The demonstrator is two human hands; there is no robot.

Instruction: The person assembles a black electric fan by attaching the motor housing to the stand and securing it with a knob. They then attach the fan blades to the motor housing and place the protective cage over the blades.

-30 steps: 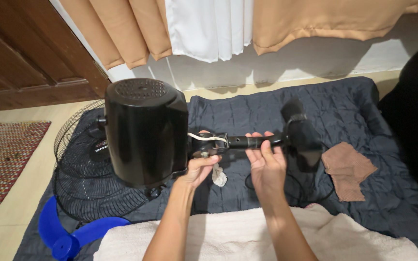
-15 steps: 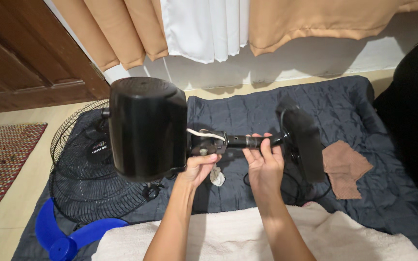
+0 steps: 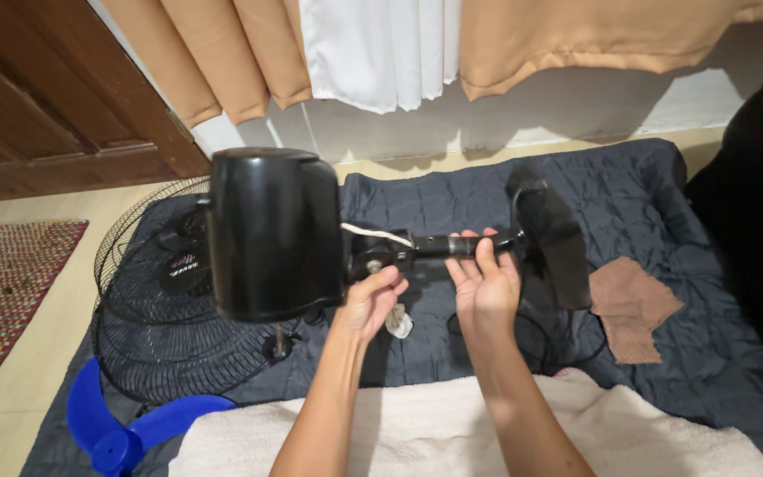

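Fingers [image 3: 479, 252] of the right hand [image 3: 486, 287] curl loosely over the black neck tube [image 3: 452, 246], while the left hand [image 3: 373, 300] closes its grip under the joint just beside the black motor housing [image 3: 274, 231]. Compared with a moment ago, the housing is swung so its side faces the camera rather than its vented end, and the round base [image 3: 554, 243] at the far end of the tube is turned more edge-on; the whole assembly is being rotated above the dark quilt [image 3: 664, 203]. Beyond the housing lie the wire fan guard [image 3: 147, 340] and blue blade [image 3: 125, 433]. The joint's fastener is hidden by the left thumb, and the pale object [image 3: 399, 324] below the tube is hard to make out.
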